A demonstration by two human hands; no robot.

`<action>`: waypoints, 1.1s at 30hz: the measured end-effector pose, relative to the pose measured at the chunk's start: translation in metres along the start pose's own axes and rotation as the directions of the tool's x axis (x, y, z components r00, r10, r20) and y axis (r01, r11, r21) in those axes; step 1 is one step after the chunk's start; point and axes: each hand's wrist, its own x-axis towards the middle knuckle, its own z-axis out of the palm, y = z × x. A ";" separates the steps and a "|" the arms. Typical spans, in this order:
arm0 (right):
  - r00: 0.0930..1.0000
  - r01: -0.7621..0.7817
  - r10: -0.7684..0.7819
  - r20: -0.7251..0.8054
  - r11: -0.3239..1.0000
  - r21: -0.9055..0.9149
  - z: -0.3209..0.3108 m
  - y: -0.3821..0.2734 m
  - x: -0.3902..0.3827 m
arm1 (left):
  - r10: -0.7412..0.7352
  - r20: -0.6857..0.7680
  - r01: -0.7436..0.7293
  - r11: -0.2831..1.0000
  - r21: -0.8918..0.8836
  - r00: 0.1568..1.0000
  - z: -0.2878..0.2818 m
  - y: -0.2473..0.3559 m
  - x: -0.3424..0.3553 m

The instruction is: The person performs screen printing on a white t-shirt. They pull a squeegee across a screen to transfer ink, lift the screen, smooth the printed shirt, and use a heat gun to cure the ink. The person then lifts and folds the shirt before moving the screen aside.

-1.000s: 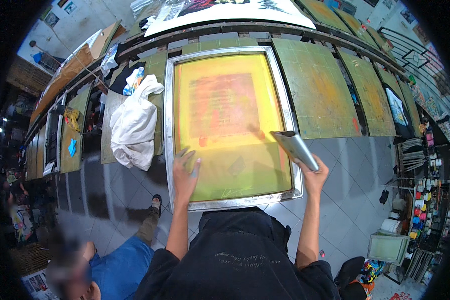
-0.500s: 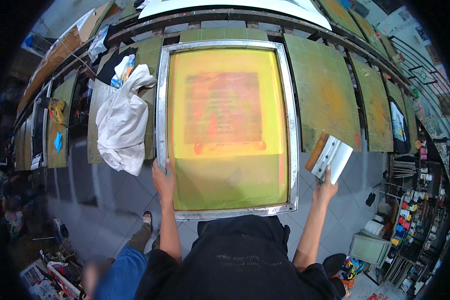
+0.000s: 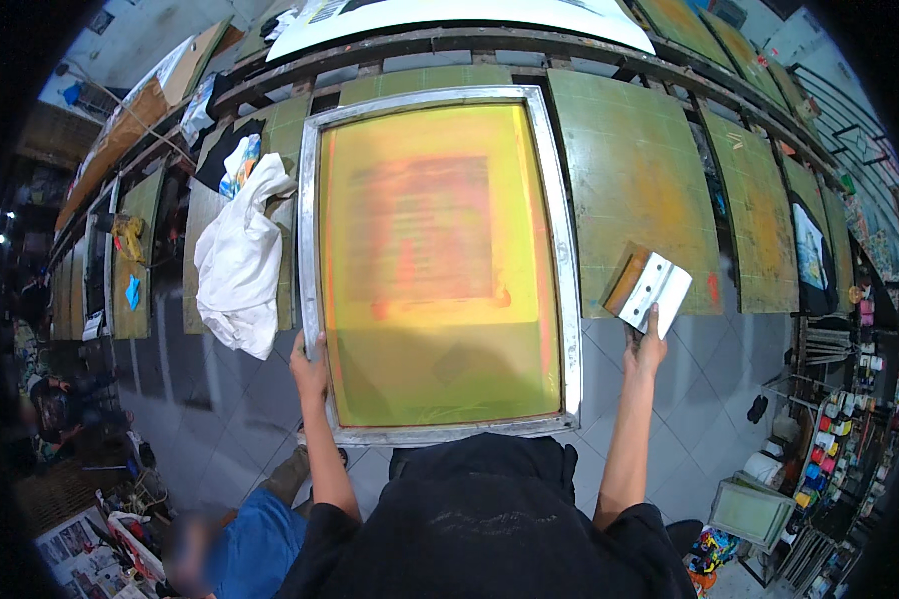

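A large screen printing frame [image 3: 571, 359] with a silver metal rim lies in front of me, its near edge close to my body. Its yellow-green mesh carries a blurred reddish rectangular image in the upper part. My left hand [image 3: 311, 371] is closed around the lower left side of the rim. To the right of the frame, my right hand [image 3: 646, 351] grips a squeegee [image 3: 661, 292] with a white metal holder and a brown blade side. The squeegee is tilted and held apart from the frame. What lies under the frame is mostly hidden.
Green printing boards [image 3: 639, 190] stand along both sides. A white cloth [image 3: 240, 270] hangs over a board at left. A person in blue [image 3: 258, 544] is close at lower left. Shelves with colourful containers [image 3: 827, 439] and a smaller screen [image 3: 752, 511] are at right.
The frame appears slightly farther left and tilted a little differently as my view shifts. Both hands keep their holds. The person at lower left has moved a foot nearer the frame.
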 end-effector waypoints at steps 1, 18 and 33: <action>0.999 -0.039 0.039 -0.021 0.999 -0.001 -0.001 0.000 0.006 | 0.011 0.017 -0.011 1.000 -0.020 1.000 0.001 -0.005 0.002; 0.997 0.071 -0.047 0.063 0.877 -0.475 0.011 -0.022 0.018 | -0.082 0.033 0.084 0.994 -0.072 0.996 0.007 0.004 -0.003; 0.989 0.126 -0.114 0.095 0.311 -0.942 0.035 -0.034 -0.020 | -0.071 0.107 0.092 0.974 -0.207 0.992 -0.004 -0.007 -0.003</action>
